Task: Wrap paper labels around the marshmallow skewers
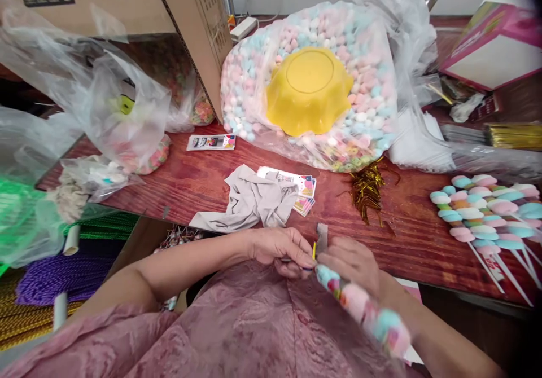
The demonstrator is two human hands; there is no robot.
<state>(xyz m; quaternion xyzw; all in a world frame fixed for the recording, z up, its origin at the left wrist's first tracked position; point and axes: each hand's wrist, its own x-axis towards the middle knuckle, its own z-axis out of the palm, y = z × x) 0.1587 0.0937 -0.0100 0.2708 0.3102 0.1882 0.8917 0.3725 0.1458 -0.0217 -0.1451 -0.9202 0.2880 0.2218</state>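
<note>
In front of my body, my right hand (353,262) is closed around the upper end of a marshmallow skewer (358,302). Pink, blue and white pieces run down to the lower right, somewhat blurred, seemingly in a clear wrapper. A greyish flat end (322,237) sticks up beside the fingers. My left hand (283,251) pinches close to that end, its fingertips on a narrow yellow strip (314,251) whose kind I cannot make out. Just beyond my hands lie a crumpled grey cloth (254,197), printed cards (307,186) and a bunch of gold twist ties (367,192).
A large bag of marshmallows (245,79) bears an upturned yellow bowl (311,87). Finished marshmallow skewers (486,214) lie at the right. A cardboard box (203,34) and a plastic bag of candy (127,107) stand left. Purple rope-like bundles (55,279) sit below the table edge.
</note>
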